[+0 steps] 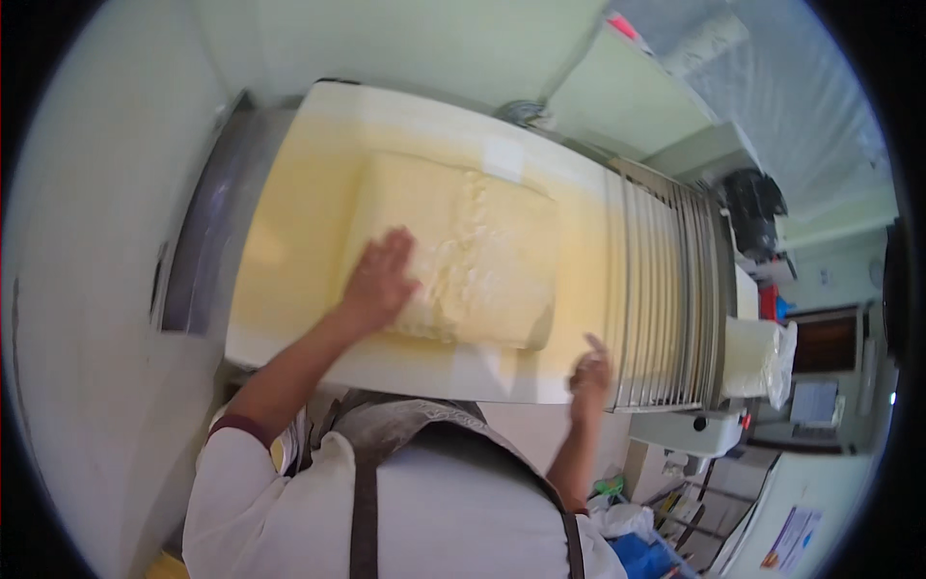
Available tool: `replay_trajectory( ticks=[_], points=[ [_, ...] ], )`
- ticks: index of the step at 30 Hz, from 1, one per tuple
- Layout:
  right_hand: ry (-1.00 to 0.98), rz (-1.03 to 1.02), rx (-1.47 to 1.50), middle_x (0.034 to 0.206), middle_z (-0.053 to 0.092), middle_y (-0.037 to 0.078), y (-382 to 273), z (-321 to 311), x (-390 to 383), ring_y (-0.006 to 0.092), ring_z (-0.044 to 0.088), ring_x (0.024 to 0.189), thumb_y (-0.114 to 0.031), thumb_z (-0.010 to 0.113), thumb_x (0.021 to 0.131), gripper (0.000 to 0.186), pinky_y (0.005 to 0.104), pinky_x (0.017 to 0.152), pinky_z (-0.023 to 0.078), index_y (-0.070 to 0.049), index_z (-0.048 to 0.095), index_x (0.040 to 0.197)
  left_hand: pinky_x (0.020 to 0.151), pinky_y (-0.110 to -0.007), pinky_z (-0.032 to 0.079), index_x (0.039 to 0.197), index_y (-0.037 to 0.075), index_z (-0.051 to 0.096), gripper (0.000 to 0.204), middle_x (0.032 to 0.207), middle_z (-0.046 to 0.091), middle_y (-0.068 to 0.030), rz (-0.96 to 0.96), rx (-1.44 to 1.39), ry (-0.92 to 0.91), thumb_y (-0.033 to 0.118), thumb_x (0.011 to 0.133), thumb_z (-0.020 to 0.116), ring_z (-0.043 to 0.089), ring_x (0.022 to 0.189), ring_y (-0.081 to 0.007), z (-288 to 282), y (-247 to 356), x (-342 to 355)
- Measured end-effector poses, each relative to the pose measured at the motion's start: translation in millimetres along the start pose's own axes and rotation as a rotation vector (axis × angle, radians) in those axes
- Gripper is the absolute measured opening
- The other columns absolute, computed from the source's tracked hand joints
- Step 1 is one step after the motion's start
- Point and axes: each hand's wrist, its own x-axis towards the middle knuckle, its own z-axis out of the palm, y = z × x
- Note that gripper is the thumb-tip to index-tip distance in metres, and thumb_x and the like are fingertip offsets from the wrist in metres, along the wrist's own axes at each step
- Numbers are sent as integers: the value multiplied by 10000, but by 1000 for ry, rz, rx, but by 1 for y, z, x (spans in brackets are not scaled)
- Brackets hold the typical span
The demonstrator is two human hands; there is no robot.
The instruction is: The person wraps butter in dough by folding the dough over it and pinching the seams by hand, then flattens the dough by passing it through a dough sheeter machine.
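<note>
Your left hand (pixel 381 280) lies flat, fingers spread, on the pale yellow dough slab (pixel 463 253), which rests on the conveyor belt (pixel 289 241). Your right hand (pixel 590 376) hovers at the belt's near edge beside the roller guard (pixel 666 289), fingers loosely curled, holding nothing.

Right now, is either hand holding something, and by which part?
Nothing is gripped. The left hand lies flat on top of the dough slab, near its front left edge. The right hand is open and empty.

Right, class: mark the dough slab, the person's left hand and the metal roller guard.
dough slab (pixel 482 251), head view, on its floured top surface.
left hand (pixel 381 280), head view, on the back of the hand, pressed flat on the slab.
metal roller guard (pixel 666 289), head view, on its middle bars.
</note>
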Motion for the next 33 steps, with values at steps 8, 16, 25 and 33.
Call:
replay_trajectory(
  ticks=[8, 16, 25, 33],
  points=[
    [1131, -544, 68, 899, 576, 7, 15, -287, 44, 129, 547, 807, -351, 474, 927, 316, 273, 751, 443, -82, 597, 1036, 1167, -455, 148, 1504, 62, 176, 643, 1560, 205, -119, -298, 286, -40, 382, 983, 375, 179, 1447, -242, 5, -60, 148],
    [617, -87, 123, 1367, 502, 197, 37, -121, 117, 275, 559, 1139, -265, 364, 1016, 438, 368, 999, 405, 52, 501, 1284, 1136, -419, 219, 1466, 7, 231, 641, 1498, 285, -214, -348, -75, 101, 330, 967, 472, 251, 1411, -303, 5, -90, 78],
    [-204, 316, -553, 1270, 538, 285, 25, 107, 287, 345, 564, 1147, -473, 627, 874, 760, 387, 894, 486, 98, 424, 1333, 539, -270, 437, 987, -39, 643, 437, 818, 634, -72, -1067, -1065, -204, 362, 831, 725, 572, 659, -122, -20, -143, 157],
    [-453, 297, -124, 962, 660, 96, 19, 99, 293, 207, 617, 935, -291, 753, 784, 452, 321, 804, 489, 27, 614, 1073, 770, -337, 532, 1197, -40, 546, 484, 1067, 647, -120, -825, -1216, 55, 188, 819, 744, 645, 919, -212, -36, -88, 158]
  ],
)
